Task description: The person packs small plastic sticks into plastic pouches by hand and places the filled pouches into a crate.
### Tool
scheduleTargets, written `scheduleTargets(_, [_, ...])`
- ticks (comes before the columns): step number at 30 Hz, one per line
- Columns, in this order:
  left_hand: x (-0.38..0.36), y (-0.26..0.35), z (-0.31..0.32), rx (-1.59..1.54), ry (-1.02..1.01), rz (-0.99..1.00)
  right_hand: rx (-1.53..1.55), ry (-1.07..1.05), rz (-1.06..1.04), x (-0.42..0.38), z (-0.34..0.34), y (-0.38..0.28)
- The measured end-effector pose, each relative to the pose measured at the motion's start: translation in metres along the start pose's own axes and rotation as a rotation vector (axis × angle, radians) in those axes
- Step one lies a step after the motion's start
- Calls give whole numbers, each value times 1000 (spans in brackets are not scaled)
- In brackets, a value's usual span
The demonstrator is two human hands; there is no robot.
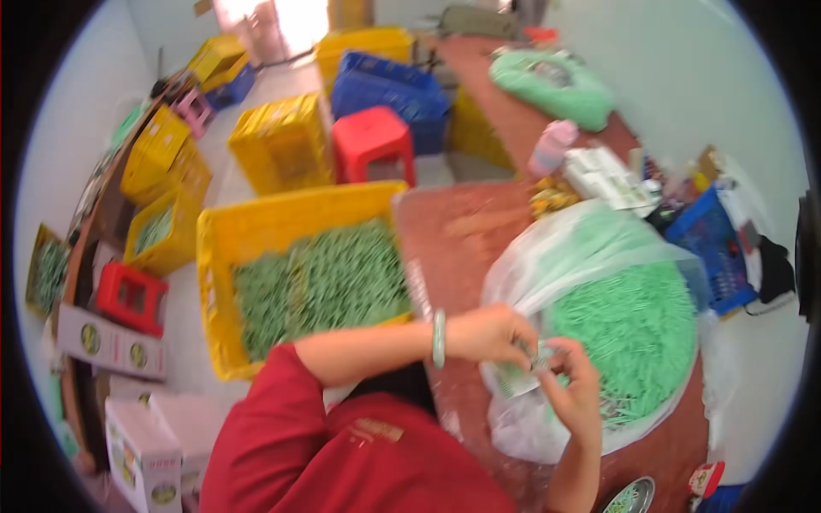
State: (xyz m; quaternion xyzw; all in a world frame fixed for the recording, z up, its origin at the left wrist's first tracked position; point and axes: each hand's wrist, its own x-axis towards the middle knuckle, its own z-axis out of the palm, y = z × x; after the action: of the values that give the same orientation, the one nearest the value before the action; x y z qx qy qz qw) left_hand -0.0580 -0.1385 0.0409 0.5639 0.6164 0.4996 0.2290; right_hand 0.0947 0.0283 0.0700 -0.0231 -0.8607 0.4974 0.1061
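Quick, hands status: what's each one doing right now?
Left hand: closed on a small clear bag of green pieces.
Right hand: pinching the same bag.

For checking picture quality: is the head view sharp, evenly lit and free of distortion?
Head view: strong fisheye bending with black corners; doorway at top overexposed; both hands, left hand and right hand, motion-blurred over the green pieces; no hard shadows.

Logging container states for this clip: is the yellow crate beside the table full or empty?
Partly full. The yellow crate holds a layer of small green pieces over its floor, well below the rim.
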Motion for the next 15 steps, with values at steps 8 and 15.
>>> scheduleTargets(8, [-192, -7, -151, 815, 216, -641, -167, 31, 249, -19, -46, 66])
scheduleTargets(15, [-324, -80, -149, 876, -174, -1231, -256, 104, 425, -37, -77, 113])
